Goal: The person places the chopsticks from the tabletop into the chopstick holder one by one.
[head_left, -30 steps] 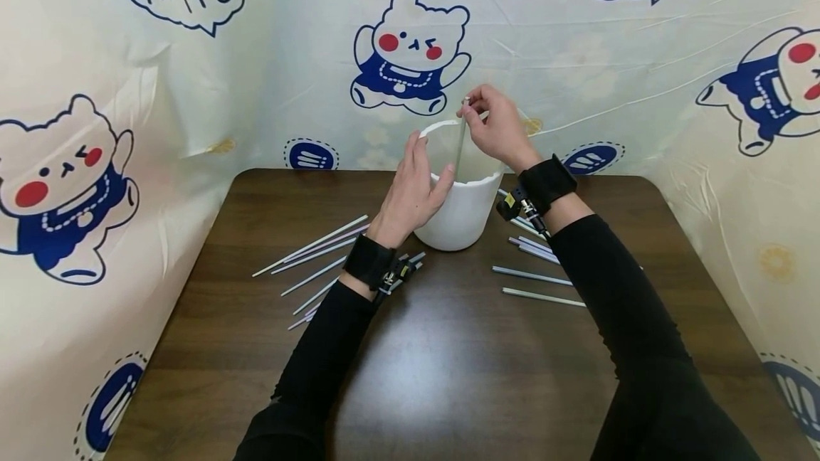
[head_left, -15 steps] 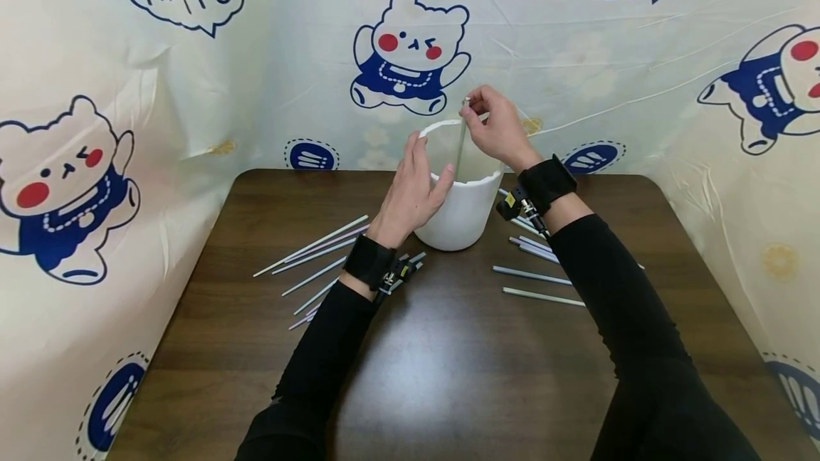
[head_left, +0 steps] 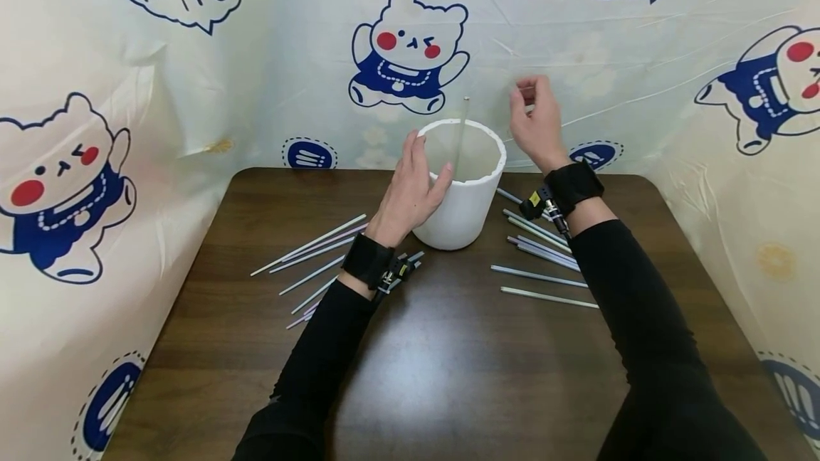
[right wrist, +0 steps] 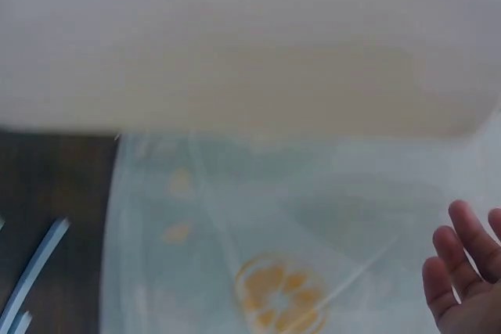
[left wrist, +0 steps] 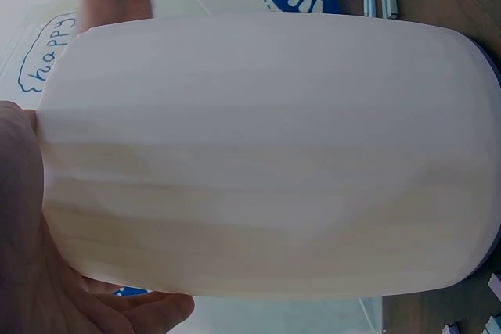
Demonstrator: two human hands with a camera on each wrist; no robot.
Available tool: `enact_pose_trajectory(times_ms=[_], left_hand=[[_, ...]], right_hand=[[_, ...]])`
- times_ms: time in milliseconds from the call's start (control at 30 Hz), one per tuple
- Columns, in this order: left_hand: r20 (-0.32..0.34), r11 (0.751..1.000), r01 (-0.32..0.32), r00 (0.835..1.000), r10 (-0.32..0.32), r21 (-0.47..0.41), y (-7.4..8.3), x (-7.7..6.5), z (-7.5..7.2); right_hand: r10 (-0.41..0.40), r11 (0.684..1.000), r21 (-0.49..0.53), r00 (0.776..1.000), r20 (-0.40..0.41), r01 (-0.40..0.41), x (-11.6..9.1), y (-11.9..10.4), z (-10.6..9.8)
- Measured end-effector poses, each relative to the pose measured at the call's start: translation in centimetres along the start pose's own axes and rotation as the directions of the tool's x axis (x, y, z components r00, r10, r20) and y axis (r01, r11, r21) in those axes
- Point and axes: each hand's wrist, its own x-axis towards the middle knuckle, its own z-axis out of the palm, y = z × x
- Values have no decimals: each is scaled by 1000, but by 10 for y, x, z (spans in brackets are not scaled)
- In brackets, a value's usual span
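A white tapered pot (head_left: 463, 215) stands near the back of the table. My left hand (head_left: 410, 194) holds its left side, fingers along the far left of the rim and thumb at the near rim. In the left wrist view the pot's wall (left wrist: 266, 154) fills most of the picture, with the left hand's fingers (left wrist: 156, 314) along one side. A thin pale-green stick (head_left: 463, 126) stands upright inside the pot, its top above the rim and its lower end hidden. To the right of the pot, my right hand (head_left: 537, 123) is raised with loosely bent fingers, holding nothing.
Several thin pastel sticks (head_left: 314, 276) lie slanted on the brown table (head_left: 442, 375) left of the pot, partly under the left forearm. More sticks (head_left: 538, 276) lie to the right, partly hidden by the right arm. A cloth with printed bears (head_left: 410, 41) hangs around the table.
My right hand has let go of the pale-green stick and moved right, away from the pot. The stick stays upright inside. The left hand keeps its place on the pot.
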Motion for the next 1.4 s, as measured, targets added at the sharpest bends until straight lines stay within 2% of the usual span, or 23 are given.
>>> enact_pose_trajectory(times_ms=[100,233,333,433,567,667,767,867,1000,1133,1400], left_hand=[[-5,1000,-4,1000,4,-5,-1,0,-1],[0,1000,7,1000,-7,-11,-2,0,0],[4,1000,18,1000,-18,-15,-1,-1,0],[2,1000,21,1000,-21,-19,-1,-1,0],[1,1000,16,1000,-16,-19,0,-1,-1],[2,1000,6,1000,-6,-18,-1,-1,0],[5,1000,-1,1000,1,-20,-2,-2,1],[4,1000,-4,1000,4,-20,-2,-2,0],[0,1000,-7,1000,7,-15,-2,-2,-1],[3,1000,-3,1000,3,-17,-2,-2,-2],[-9,1000,-4,1000,4,-26,-3,-2,-1]], right_hand=[[2,997,-80,999,33,0,-5,19,-6],[-13,981,-192,992,128,38,-13,48,-8],[-5,961,-270,978,210,63,-17,67,-6],[22,933,-349,957,290,84,-20,82,-4],[103,895,-440,922,373,78,-27,93,2],[173,861,-503,889,424,73,-34,101,8],[206,831,-547,860,466,97,-41,109,15],[233,811,-575,842,487,108,-46,117,20],[264,796,-597,833,487,97,-52,123,27],[256,790,-604,837,485,109,-55,125,32],[215,777,-615,862,460,134,-60,128,42]])
